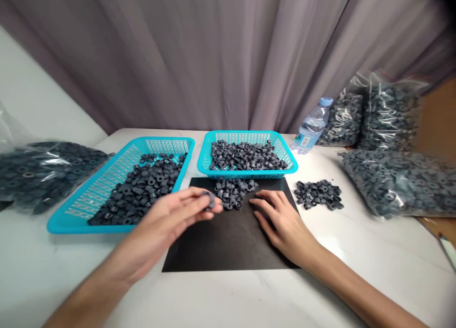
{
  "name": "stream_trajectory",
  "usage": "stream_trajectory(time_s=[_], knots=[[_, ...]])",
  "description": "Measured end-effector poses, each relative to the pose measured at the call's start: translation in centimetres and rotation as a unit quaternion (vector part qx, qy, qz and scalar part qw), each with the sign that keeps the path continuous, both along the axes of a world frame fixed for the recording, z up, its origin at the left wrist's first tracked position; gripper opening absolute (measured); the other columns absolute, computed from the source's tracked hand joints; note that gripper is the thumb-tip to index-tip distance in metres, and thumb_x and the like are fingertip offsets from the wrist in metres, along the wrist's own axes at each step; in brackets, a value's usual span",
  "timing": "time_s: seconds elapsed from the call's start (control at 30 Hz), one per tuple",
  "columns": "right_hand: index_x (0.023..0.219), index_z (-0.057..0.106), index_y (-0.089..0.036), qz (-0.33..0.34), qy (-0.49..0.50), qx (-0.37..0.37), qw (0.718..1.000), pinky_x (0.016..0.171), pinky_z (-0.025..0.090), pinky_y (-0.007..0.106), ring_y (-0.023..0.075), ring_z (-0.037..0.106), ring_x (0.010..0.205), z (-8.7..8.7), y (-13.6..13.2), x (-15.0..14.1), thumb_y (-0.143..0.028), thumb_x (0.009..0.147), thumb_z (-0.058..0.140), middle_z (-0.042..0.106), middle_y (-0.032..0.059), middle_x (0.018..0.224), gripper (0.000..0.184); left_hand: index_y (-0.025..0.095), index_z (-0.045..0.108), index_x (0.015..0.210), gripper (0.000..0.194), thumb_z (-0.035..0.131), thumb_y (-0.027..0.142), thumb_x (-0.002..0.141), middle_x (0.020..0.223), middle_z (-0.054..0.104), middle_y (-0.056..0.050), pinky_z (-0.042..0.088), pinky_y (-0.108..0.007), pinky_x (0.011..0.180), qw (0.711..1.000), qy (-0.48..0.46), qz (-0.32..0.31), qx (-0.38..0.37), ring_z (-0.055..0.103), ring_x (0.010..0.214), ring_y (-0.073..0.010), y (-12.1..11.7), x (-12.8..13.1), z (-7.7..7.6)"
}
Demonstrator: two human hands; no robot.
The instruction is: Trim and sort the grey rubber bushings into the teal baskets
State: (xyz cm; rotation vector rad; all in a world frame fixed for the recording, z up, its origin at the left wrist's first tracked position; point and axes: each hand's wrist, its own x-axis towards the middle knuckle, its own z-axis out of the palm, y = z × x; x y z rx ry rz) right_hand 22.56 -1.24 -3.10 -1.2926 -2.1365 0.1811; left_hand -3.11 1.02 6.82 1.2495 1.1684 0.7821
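A: Which way did the little gray ring [210, 200] point?

B: It was too blurry to tell. It sat just over the far left part of the black mat [228, 245].

A: What did the left hand [178, 216] do?

B: Its fingers were curled in, and the thumb and fingertips pinched that ring.

A: And the right hand [281, 221]?

B: It lay flat and open on the mat, fingers spread, holding nothing. Its fingertips were near the small pile of rings [233, 191] at the mat's far edge.

A: Was there room to move?

B: Yes, the near part of the mat and the white table [228, 299] in front were bare. A long blue basket [89, 195] stood at the left, a smaller blue basket [249, 168] at the back, and another ring pile [318, 194] lay to the right.
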Motion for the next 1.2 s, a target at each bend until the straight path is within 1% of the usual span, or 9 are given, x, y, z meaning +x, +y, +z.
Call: stream_trajectory(time_s=[0.1, 0.2, 0.37, 0.5, 0.63, 0.8, 1.0, 1.1, 1.2], knots=[[0.119, 0.06, -0.02, -0.024, 0.008, 0.0, 1.0, 0.093, 0.055, 0.047, 0.0285, 0.056, 0.108, -0.6, 0.2, 0.3, -0.009, 0.1, 0.042, 0.061, 0.0131, 0.117, 0.029, 0.021, 0.07, 0.099, 0.031, 0.073, 0.046, 0.082, 0.099, 0.081, 0.0, 0.051, -0.036, 0.096, 0.961, 0.178, 0.143, 0.157, 0.074, 0.098, -0.0228, 1.6, -3.4, 1.7], [0.117, 0.061, -0.018, -0.054, 0.005, 0.011, 0.998, 0.091, 0.056, 0.048, 0.0286, 0.056, 0.104, -0.8, 0.8, 0.5, -0.003, 0.098, 0.039, 0.061, 0.0132, 0.112, 0.032, 0.027, 0.067, 0.094, 0.025, 0.06, 0.05, 0.086, 0.08, 0.076, 0.009, 0.045, -0.039, 0.094, 0.837, 0.38, 0.267, 0.291, 0.071, 0.108, -0.0256, 3.4, -7.3, 1.6], [0.138, 0.054, -0.018, -0.052, -0.021, 0.044, 0.997, 0.106, 0.05, 0.051, 0.031, 0.051, 0.123, 0.1, 2.3, 0.0, -0.013, 0.1, 0.046, 0.055, 0.016, 0.132, 0.039, 0.024, 0.064, 0.109, 0.034, 0.052, 0.044, 0.084, 0.104, 0.073, -0.001, 0.047, -0.046, 0.096, 0.765, 0.513, 0.219, 0.322, 0.066, 0.116, -0.0369, 5.4, -10.9, 0.3], [0.149, 0.046, -0.022, -0.029, -0.041, 0.039, 0.998, 0.106, 0.051, 0.051, 0.0299, 0.053, 0.123, 0.4, 3.2, -0.3, -0.018, 0.102, 0.046, 0.056, 0.0148, 0.136, 0.047, 0.016, 0.059, 0.125, 0.044, 0.047, 0.038, 0.09, 0.115, 0.065, -0.01, 0.047, -0.05, 0.101, 0.737, 0.539, 0.193, 0.36, 0.063, 0.118, -0.0382, 5.2, -9.3, 0.3], [0.145, 0.052, -0.022, -0.031, -0.047, 0.034, 0.998, 0.101, 0.052, 0.05, 0.0287, 0.058, 0.115, 0.4, 3.4, 0.0, -0.021, 0.104, 0.046, 0.062, 0.0133, 0.132, 0.041, 0.022, 0.066, 0.111, 0.032, 0.046, 0.043, 0.097, 0.112, 0.066, -0.004, 0.05, -0.041, 0.093, 0.745, 0.458, 0.191, 0.447, 0.066, 0.105, -0.0283, 3.6, -5.2, 0.1], [0.118, 0.067, -0.018, -0.028, -0.038, 0.047, 0.998, 0.092, 0.053, 0.045, 0.0283, 0.063, 0.105, 0.9, 4.5, -0.2, -0.022, 0.102, 0.054, 0.071, 0.0112, 0.116, 0.022, 0.023, 0.065, 0.102, 0.012, 0.055, 0.029, 0.099, 0.101, 0.07, -0.004, 0.047, -0.037, 0.097, 0.75, 0.373, 0.079, 0.54, 0.067, 0.097, -0.0222, 1.5, -1.0, -2.1], [0.1, 0.07, -0.02, -0.044, 0.008, 0.084, 0.995, 0.083, 0.051, 0.041, 0.0255, 0.066, 0.091, 1.7, 5.4, -1.0, -0.019, 0.102, 0.054, 0.075, 0.0081, 0.1, 0.016, 0.023, 0.065, 0.104, 0.012, 0.056, 0.017, 0.099, 0.101, 0.071, -0.002, 0.048, -0.035, 0.094, 0.78, 0.321, -0.029, 0.536, 0.067, 0.096, -0.0197, -0.2, 1.4, -4.7], [0.104, 0.069, -0.019, -0.018, 0.152, 0.061, 0.986, 0.088, 0.053, 0.035, 0.0209, 0.067, 0.096, 2.6, 3.3, -1.9, -0.021, 0.101, 0.057, 0.074, 0.0072, 0.104, 0.012, 0.024, 0.061, 0.117, 0.019, 0.058, 0.02, 0.099, 0.107, 0.068, -0.002, 0.051, -0.032, 0.094, 0.823, 0.28, -0.03, 0.494, 0.067, 0.1, -0.0177, -0.9, 2.0, -5.7], [0.1, 0.07, -0.022, 0.038, 0.32, -0.065, 0.944, 0.079, 0.055, 0.029, 0.0172, 0.068, 0.086, 3.2, 0.7, -3.2, -0.026, 0.098, 0.065, 0.072, 0.0035, 0.096, 0.007, 0.028, 0.053, 0.135, 0.039, 0.063, 0.025, 0.097, 0.118, 0.066, -0.002, 0.054, -0.029, 0.096, 0.864, 0.236, -0.034, 0.443, 0.068, 0.103, -0.016, -1.5, 2.4, -6.3]])
